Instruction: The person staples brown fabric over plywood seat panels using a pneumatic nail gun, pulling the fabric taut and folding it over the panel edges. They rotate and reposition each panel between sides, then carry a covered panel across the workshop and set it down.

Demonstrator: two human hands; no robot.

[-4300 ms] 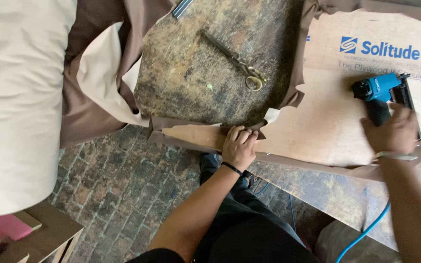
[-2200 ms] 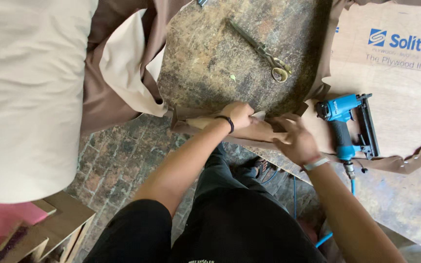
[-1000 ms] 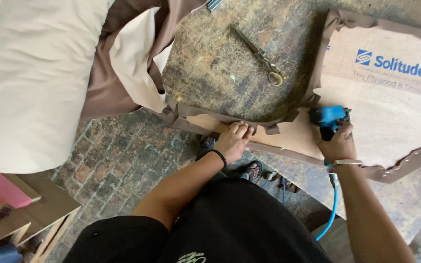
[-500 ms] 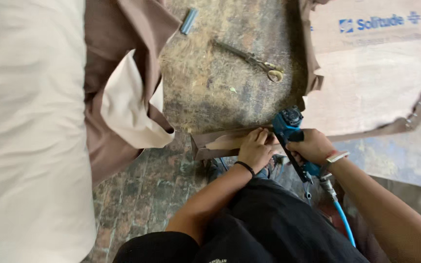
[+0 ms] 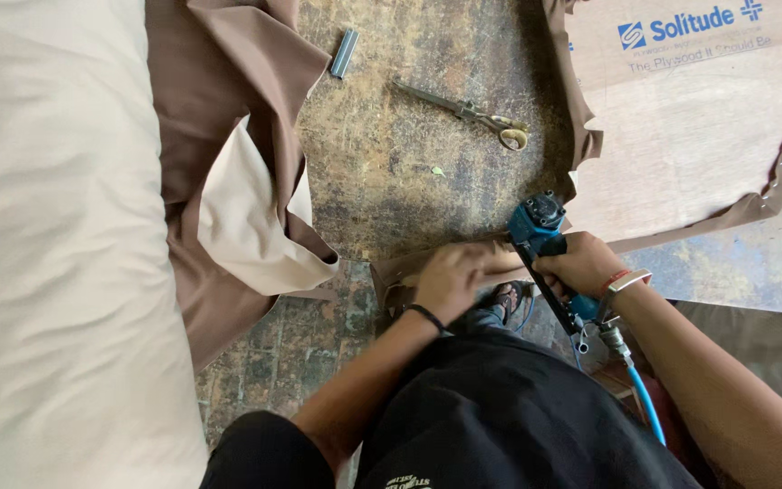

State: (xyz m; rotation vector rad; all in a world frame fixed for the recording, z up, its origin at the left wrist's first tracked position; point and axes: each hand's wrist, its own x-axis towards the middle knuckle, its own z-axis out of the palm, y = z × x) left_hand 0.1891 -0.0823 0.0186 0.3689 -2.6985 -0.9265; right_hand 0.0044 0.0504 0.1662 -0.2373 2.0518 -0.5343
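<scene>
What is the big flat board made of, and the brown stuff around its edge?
The flat tan board looks like plywood: matt, pale wood grain. The brown strip along its edge seems to be soft fabric or faux leather, since it folds and wrinkles. Small shiny fasteners pin it.

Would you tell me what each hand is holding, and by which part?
The right hand grips the blue staple gun by its handle; the left hand presses the brown fabric edge flat.

Blue staple gun [image 5: 540, 226], brown fabric [image 5: 228, 81]
</scene>
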